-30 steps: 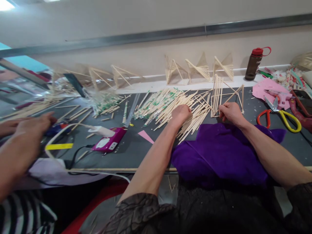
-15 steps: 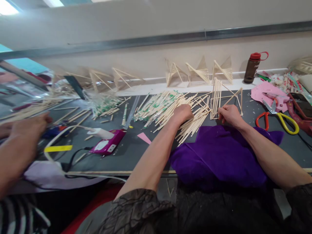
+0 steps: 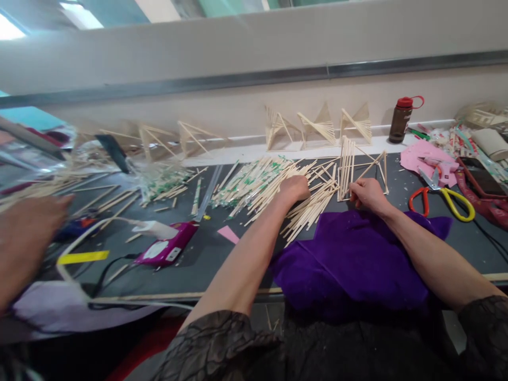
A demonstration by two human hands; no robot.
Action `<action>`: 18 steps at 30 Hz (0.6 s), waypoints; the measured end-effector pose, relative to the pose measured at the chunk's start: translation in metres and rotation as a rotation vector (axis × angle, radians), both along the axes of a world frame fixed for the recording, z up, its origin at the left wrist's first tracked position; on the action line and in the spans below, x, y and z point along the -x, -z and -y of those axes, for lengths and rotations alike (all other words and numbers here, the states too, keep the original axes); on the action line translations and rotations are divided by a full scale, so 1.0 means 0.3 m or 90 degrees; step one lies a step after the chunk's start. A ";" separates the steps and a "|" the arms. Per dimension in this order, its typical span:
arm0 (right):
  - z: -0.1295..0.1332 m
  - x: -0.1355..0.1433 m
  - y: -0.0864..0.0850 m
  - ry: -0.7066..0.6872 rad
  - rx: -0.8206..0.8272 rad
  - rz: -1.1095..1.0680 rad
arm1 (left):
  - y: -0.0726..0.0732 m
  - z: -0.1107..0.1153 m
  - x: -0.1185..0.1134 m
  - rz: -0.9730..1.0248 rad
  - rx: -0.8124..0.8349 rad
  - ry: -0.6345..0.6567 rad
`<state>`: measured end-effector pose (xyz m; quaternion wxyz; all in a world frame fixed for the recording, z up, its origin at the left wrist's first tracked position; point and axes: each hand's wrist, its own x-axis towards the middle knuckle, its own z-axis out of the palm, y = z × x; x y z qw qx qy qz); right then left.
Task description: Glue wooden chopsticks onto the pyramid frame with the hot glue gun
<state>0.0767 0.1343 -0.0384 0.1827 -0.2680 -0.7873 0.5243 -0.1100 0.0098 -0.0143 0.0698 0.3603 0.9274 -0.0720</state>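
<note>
My left hand (image 3: 294, 189) rests on a loose pile of thin wooden sticks (image 3: 304, 218), its fingers curled closed and mostly hidden from view. My right hand (image 3: 368, 194) is closed in a pinch at the lower front of a frame built of wooden sticks (image 3: 346, 168). This frame stands on the dark table, with a row of close-set sticks on its left side and slanting ones on its right. A purple cloth (image 3: 349, 259) lies at the table edge below both hands.
Finished twisted stick frames (image 3: 317, 127) stand along the wall. Paper-wrapped sticks (image 3: 254, 182) lie left of the pile. To the right are scissors (image 3: 456, 203), a phone (image 3: 482, 177) and a bottle (image 3: 400, 121). A magenta power box (image 3: 169, 246) and another person's hand (image 3: 34, 227) are at left.
The camera view has tilted up and shifted slightly right, so everything sits a little lower and further left. Both my hands keep their places at the pile and the frame.
</note>
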 end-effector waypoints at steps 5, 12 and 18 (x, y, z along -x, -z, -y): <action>0.011 -0.003 -0.016 0.012 -0.001 -0.015 | -0.031 0.014 0.016 -0.021 -0.062 -0.010; 0.017 -0.006 -0.021 0.039 -0.024 -0.060 | -0.123 0.032 0.053 -0.054 -0.229 -0.042; 0.037 -0.008 -0.009 -0.012 -0.124 -0.053 | -0.142 0.066 0.101 0.017 -0.499 -0.121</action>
